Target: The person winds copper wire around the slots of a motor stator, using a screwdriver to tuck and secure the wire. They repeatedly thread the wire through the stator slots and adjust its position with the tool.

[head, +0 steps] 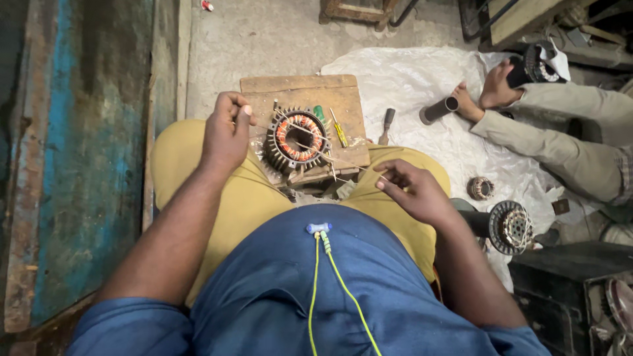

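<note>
**Thin wire under tension at the stator**

On the wooden board (300, 92) across my knees sits the stator (297, 138), a toothed ring with orange and copper windings. A thin wire (343, 160) runs from it toward each of my hands. My left hand (226, 135) is closed to a pinch on one end, just left of the ring; my right hand (414, 191) is half curled, fingertips nipping the other end near my thigh. My worry is that too hard a pull could snap the strand or drag the stator off the board, since nothing visibly clamps it. A slack end could snag on the teeth. Beside the ring a yellow-handled screwdriver (339, 128) lies close enough to be knocked. Farther right, another person's hands (484, 95) work at a dark tube (438, 110) on the white sheet (409, 79).
</note>
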